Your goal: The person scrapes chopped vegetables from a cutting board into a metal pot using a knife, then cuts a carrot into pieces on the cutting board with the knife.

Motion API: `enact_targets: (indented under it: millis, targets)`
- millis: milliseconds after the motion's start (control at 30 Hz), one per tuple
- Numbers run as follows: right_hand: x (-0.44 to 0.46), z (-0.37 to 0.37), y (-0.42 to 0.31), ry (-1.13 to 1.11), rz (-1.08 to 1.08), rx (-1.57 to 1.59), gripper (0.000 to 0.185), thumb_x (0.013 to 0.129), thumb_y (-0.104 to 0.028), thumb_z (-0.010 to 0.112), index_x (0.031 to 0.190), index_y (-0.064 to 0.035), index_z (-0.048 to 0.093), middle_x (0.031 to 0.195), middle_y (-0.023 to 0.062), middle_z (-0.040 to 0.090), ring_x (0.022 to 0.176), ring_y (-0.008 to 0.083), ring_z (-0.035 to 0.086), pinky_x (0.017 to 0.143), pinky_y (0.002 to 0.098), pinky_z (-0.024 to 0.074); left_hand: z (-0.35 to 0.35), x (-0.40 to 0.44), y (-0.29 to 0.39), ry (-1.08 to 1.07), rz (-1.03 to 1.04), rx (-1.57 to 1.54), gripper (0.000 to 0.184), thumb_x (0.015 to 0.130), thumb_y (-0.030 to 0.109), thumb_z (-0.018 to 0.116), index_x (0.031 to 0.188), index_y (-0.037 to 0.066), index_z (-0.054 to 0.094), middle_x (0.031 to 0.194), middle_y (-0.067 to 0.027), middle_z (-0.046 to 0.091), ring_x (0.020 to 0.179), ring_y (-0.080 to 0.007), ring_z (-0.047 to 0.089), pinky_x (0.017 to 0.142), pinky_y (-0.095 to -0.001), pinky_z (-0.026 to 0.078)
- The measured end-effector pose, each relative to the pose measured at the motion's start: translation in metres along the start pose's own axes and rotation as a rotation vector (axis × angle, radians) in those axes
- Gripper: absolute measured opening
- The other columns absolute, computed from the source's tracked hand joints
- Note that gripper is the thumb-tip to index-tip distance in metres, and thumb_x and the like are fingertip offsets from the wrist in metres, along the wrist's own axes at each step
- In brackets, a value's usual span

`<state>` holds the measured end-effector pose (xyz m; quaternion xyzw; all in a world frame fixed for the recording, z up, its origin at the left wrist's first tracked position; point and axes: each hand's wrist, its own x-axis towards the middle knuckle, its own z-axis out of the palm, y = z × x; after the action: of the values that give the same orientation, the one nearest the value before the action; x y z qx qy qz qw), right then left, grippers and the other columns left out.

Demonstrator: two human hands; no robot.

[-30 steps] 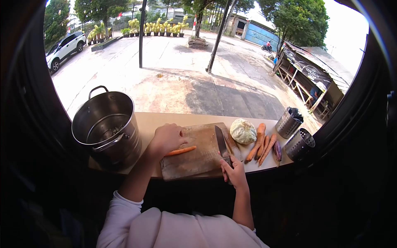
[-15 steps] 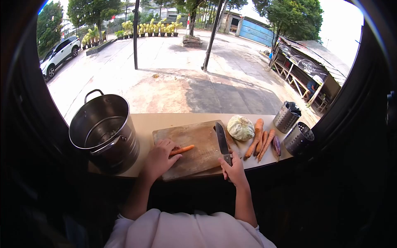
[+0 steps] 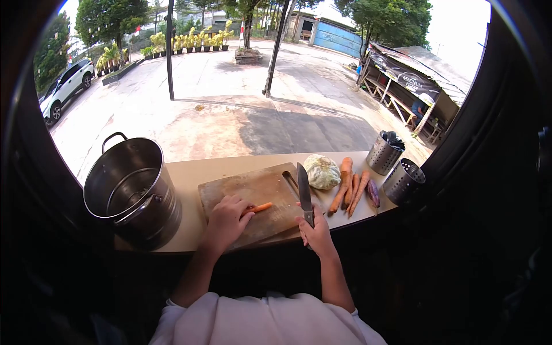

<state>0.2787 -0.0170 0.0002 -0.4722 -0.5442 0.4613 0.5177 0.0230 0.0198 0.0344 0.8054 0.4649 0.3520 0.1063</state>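
While the fingers of my left hand point(image 3: 226, 221) close over one end of a carrot point(image 3: 261, 207) and press it to the cutting board point(image 3: 247, 181), the fingers of my right hand point(image 3: 315, 234) are wrapped around the handle of a knife point(image 3: 305, 187). The carrot lies near the middle of the board, its free end aimed at the board's right side; I judge that I pin it like this so that it cannot roll. The blade points away from me by the board's right edge, well apart from the carrot, which seems a safe distance from my left fingers. Whether it touches the wood I cannot tell.

Just right of the board sits a cabbage point(image 3: 322, 171), then a group of whole carrots point(image 3: 345, 185), a purple vegetable point(image 3: 373, 194) and two perforated canisters point(image 3: 404, 181), probably placed there for easy reach. Left of the board, apart from it, a large metal pot point(image 3: 164, 213) stands open-topped on the tabletop point(image 3: 192, 169).

The board's near edge runs close to the tabletop's front edge, so room on my side is scant. Bare wood between carrot and blade allows sideways movement, while the cabbage crowds the board's far right corner.
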Motion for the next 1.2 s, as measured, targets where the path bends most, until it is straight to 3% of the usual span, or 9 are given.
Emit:
enact_targets:
  millis: [233,333,433,533,567,667,967,1067,1200]
  targets:
    - [-0.002,0.009,-0.006,0.106,-0.066,-0.001,0.057,0.1,-0.006,0.058,0.151,-0.0087,0.031,0.072,-0.0003,0.049,0.045,0.0042,0.04,0.04,0.0203,0.0359,0.009,-0.002,0.0,0.06,0.06,0.067,0.016,0.088,0.016,0.07,0.103,0.013,0.074,0.097,-0.0062,0.065,0.099,-0.0268,0.062,0.088,-0.0404,0.05]
    - [-0.006,0.011,-0.024,0.071,0.009,-0.239,0.061,0.099,-0.007,0.058,0.154,-0.0134,0.032,0.097,0.0133,0.065,0.052,0.017,0.057,0.049,0.0302,0.0476,0.013,-0.001,-0.004,0.072,0.128,0.061,0.02,0.088,0.013,0.068,0.107,0.016,0.074,0.096,-0.0041,0.065,0.097,-0.0252,0.062,0.085,-0.0401,0.051]
    - [-0.011,0.024,-0.033,0.114,-0.224,-0.572,0.059,0.098,-0.008,0.058,0.152,-0.0158,0.035,0.112,0.0214,0.067,0.073,0.0401,0.068,0.065,0.043,0.0536,0.015,-0.002,-0.005,0.092,0.173,0.051,0.025,0.087,0.01,0.067,0.11,0.018,0.075,0.096,-0.0028,0.065,0.097,-0.0238,0.062,0.083,-0.0391,0.051]
    - [-0.023,0.034,-0.054,-0.022,-0.138,-0.709,0.057,0.098,-0.011,0.057,0.151,-0.0193,0.038,0.113,0.0273,0.065,0.094,0.05,0.062,0.078,0.0521,0.0514,0.015,-0.003,-0.004,0.106,0.181,0.056,0.026,0.087,0.008,0.067,0.11,0.018,0.075,0.097,-0.0026,0.065,0.096,-0.0231,0.062,0.082,-0.0381,0.052]
    - [-0.024,0.035,-0.046,-0.006,-0.245,-0.751,0.055,0.099,-0.016,0.057,0.151,-0.0236,0.039,0.099,0.0268,0.067,0.089,0.0477,0.064,0.075,0.0534,0.0514,0.015,-0.003,-0.004,0.111,0.183,0.061,0.026,0.087,0.008,0.067,0.109,0.018,0.076,0.097,-0.0026,0.065,0.096,-0.0229,0.063,0.081,-0.0379,0.053]
    - [-0.033,0.04,-0.062,-0.109,-0.067,-0.906,0.053,0.1,-0.021,0.056,0.151,-0.024,0.04,0.087,0.0251,0.068,0.084,0.0466,0.065,0.072,0.0547,0.0511,0.015,-0.003,-0.005,0.116,0.172,0.055,0.024,0.086,0.007,0.067,0.107,0.016,0.076,0.097,-0.004,0.066,0.094,-0.0243,0.064,0.082,-0.0378,0.053]
    - [-0.042,0.046,-0.069,-0.113,-0.079,-1.051,0.05,0.102,-0.024,0.054,0.15,-0.0242,0.042,0.075,0.0191,0.066,0.069,0.0403,0.066,0.061,0.0507,0.0508,0.017,-0.002,-0.005,0.125,0.177,0.064,0.025,0.084,0.005,0.07,0.106,0.014,0.077,0.096,-0.0044,0.067,0.092,-0.0246,0.064,0.081,-0.0379,0.053]
    - [-0.042,0.048,-0.07,-0.091,-0.06,-1.03,0.049,0.101,-0.024,0.056,0.148,-0.0239,0.046,0.075,0.0217,0.065,0.071,0.0435,0.065,0.063,0.0521,0.0503,0.016,-0.002,-0.004,0.12,0.171,0.034,0.025,0.083,0.004,0.07,0.106,0.014,0.077,0.097,-0.0046,0.067,0.092,-0.0248,0.064,0.081,-0.0379,0.053]
    - [-0.044,0.049,-0.068,-0.106,-0.152,-1.175,0.051,0.101,-0.023,0.055,0.151,-0.0211,0.044,0.07,0.014,0.065,0.063,0.034,0.066,0.056,0.0452,0.052,0.017,-0.002,-0.005,0.12,0.169,0.037,0.025,0.083,0.003,0.069,0.105,0.012,0.077,0.098,-0.005,0.067,0.093,-0.0251,0.063,0.082,-0.0377,0.053]
